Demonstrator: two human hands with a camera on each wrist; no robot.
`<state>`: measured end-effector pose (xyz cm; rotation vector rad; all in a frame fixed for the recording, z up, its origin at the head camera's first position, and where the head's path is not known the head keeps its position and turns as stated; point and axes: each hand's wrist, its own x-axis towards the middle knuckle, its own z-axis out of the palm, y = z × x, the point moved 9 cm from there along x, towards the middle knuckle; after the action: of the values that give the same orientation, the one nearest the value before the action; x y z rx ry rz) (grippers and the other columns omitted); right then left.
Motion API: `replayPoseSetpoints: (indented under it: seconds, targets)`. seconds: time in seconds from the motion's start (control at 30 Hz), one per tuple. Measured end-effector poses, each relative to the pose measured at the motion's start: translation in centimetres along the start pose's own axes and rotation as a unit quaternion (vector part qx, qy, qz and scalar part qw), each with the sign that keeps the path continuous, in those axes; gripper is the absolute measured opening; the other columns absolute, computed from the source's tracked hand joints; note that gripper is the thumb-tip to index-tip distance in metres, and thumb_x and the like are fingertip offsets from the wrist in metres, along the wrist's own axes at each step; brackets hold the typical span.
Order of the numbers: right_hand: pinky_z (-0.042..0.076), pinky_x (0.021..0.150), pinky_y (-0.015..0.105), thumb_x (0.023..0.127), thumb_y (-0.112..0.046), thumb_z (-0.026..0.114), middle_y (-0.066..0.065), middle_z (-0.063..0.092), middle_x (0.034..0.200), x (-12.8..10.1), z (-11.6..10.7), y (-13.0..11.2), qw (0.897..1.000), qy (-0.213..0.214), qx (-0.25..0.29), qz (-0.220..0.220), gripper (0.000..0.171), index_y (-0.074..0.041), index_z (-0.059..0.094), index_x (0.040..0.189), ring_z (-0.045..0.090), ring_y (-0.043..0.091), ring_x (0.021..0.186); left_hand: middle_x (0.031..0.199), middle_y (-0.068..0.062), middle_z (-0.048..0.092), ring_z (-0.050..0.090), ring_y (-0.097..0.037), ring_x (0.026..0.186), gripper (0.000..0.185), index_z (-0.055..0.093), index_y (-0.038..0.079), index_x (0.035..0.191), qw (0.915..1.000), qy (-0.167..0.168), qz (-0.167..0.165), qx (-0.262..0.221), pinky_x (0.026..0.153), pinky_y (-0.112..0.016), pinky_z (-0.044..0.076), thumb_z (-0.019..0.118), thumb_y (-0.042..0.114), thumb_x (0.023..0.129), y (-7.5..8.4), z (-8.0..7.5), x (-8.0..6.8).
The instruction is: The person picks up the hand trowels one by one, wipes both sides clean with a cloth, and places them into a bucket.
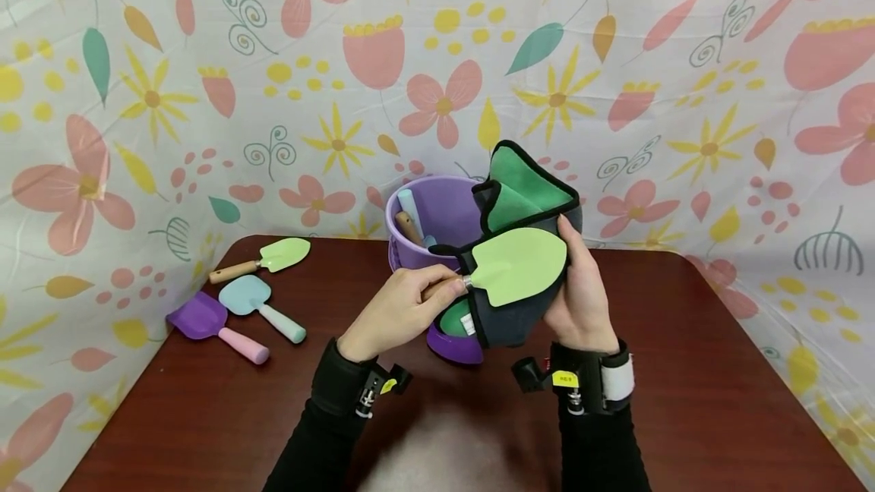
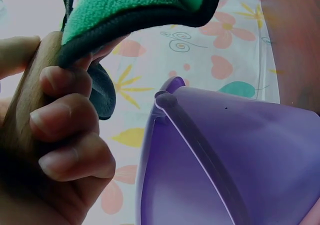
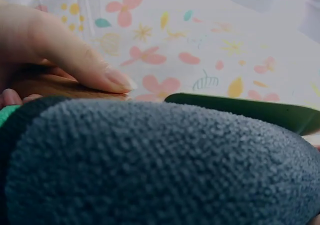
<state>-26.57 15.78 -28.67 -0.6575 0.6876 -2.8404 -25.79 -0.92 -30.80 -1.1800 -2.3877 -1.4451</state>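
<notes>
My left hand (image 1: 409, 305) grips the wooden handle (image 2: 27, 92) of a garden trowel with a light green blade (image 1: 521, 266). In the right wrist view that blade (image 3: 245, 109) shows edge-on above the cloth. With my right hand (image 1: 579, 302) I hold a cleaning cloth (image 1: 522, 184), green on one face and dark grey on the other, edged in black. The cloth lies bunched behind the blade, and its grey side (image 3: 165, 160) fills the lower part of the right wrist view. A small white label (image 1: 468, 324) hangs at its lower edge.
Behind the cloth stands a purple bucket (image 1: 437, 203) with hand tools inside. A purple curved piece (image 1: 456, 348) shows below the cloth. At left on the brown table (image 1: 683, 370) lie a green trowel (image 1: 283, 254), a light blue trowel (image 1: 244, 294) and a purple shovel (image 1: 200, 316).
</notes>
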Motion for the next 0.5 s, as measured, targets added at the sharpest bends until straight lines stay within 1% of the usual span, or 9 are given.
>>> replayPoseSetpoints:
  seconds: [0.13,0.23,0.37,0.43,0.5]
  targets:
    - [0.051,0.082,0.037,0.109,-0.021,0.036,0.018,0.063,0.099,0.0,0.2,-0.6,1.000,-0.013,0.018,-0.023,0.029,0.003,0.051,0.115,0.064,0.030,0.091,0.062,0.008,0.038,0.040,-0.008,0.055,0.023,0.067,0.022,0.101,0.9999,-0.010,-0.006,0.005,0.056,-0.026,0.035,0.051,0.039,0.102,-0.3,0.0,0.0]
    - [0.051,0.084,0.037,0.109,-0.021,0.035,0.018,0.060,0.102,-0.3,0.0,-1.1,0.999,-0.010,0.017,-0.036,0.029,0.002,0.048,0.119,0.063,0.032,0.092,0.062,0.008,0.039,0.042,-0.008,0.056,0.024,0.067,0.023,0.103,0.9997,-0.016,-0.013,0.010,0.057,-0.026,0.037,0.051,0.041,0.102,-0.5,0.0,0.1]
    - [0.050,0.084,0.037,0.109,-0.021,0.034,0.018,0.057,0.105,-0.5,-0.2,-1.6,0.999,-0.008,0.015,-0.042,0.029,0.002,0.046,0.123,0.061,0.032,0.092,0.064,0.007,0.042,0.043,-0.009,0.058,0.026,0.067,0.023,0.104,0.9995,-0.019,-0.023,0.012,0.058,-0.026,0.038,0.050,0.042,0.102,-0.7,0.0,0.0]
    - [0.050,0.085,0.037,0.109,-0.021,0.033,0.017,0.055,0.108,-0.5,-0.2,-1.8,0.999,-0.010,0.012,-0.045,0.030,0.001,0.044,0.126,0.060,0.031,0.094,0.065,0.008,0.044,0.045,-0.009,0.059,0.026,0.066,0.023,0.104,0.9994,-0.019,-0.028,0.011,0.060,-0.027,0.039,0.049,0.042,0.102,-0.9,0.0,-0.1]
    - [0.049,0.087,0.037,0.109,-0.020,0.033,0.016,0.052,0.113,-0.7,-0.4,-2.2,0.999,-0.007,0.009,-0.051,0.030,0.000,0.042,0.130,0.058,0.031,0.098,0.066,0.008,0.044,0.044,-0.009,0.061,0.026,0.066,0.023,0.104,0.9993,-0.018,-0.032,0.011,0.061,-0.027,0.039,0.049,0.043,0.102,-1.1,0.0,-0.2]
